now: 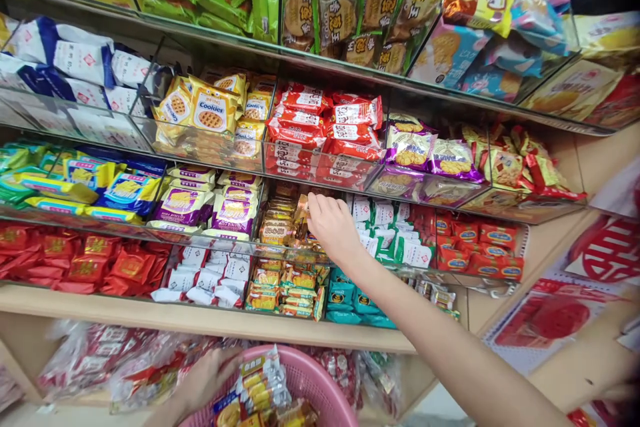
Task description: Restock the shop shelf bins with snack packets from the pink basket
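My right hand [333, 227] reaches into a clear-fronted bin of small orange and gold snack packets [280, 223] on the middle shelf, its fingers closed around one gold-wrapped packet [301, 208]. My left hand [205, 380] grips the rim of a pink plastic basket [320, 387] at the bottom of the view. The basket holds several small snack packets [257, 383] in silver, yellow and orange wrappers.
Tiered shelves with clear plastic dividers hold many snack packs: yellow cookie bags [210, 110], red packs [320, 123], purple packs [425, 150], green-and-white packs [395, 237]. A wooden shelf edge [150, 317] runs below. Bagged goods [115, 360] lie beneath it. Red paper decorations [555, 317] lean at right.
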The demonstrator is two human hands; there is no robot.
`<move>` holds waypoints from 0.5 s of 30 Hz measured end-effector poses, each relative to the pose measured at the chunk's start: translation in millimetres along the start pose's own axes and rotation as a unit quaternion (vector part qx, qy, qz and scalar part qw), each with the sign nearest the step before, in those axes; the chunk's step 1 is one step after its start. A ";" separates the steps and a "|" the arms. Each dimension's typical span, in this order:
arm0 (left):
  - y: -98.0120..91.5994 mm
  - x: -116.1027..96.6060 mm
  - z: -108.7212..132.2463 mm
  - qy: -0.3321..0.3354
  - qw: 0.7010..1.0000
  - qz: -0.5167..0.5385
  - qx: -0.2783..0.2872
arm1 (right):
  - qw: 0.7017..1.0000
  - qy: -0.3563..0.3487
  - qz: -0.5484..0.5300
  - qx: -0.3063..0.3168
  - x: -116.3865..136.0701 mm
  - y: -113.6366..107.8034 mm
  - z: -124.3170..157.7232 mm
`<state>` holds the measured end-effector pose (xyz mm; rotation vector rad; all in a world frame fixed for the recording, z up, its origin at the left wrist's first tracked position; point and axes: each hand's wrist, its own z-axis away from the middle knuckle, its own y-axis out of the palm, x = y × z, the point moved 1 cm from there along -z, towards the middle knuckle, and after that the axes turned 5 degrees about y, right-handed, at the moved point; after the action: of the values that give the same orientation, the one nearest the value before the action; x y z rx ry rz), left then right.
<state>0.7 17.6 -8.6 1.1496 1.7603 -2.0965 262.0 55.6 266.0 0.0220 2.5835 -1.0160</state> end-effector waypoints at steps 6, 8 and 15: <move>-3.1 -7.1 1.8 0.012 1.000 0.006 0.015 | 0.993 -0.049 -0.107 -0.024 22.0 -42.0 83.3; -3.3 -8.4 2.2 0.015 1.000 0.004 0.023 | 0.986 -0.074 -0.146 0.005 36.2 -40.7 118.8; -3.2 -10.7 1.6 0.017 0.999 -0.010 0.030 | 0.925 -0.120 -0.251 0.257 73.4 17.1 210.7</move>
<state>5.5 13.6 0.7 1.1947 1.7412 -2.1683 264.8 -79.7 87.7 -0.6161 2.0694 -1.7334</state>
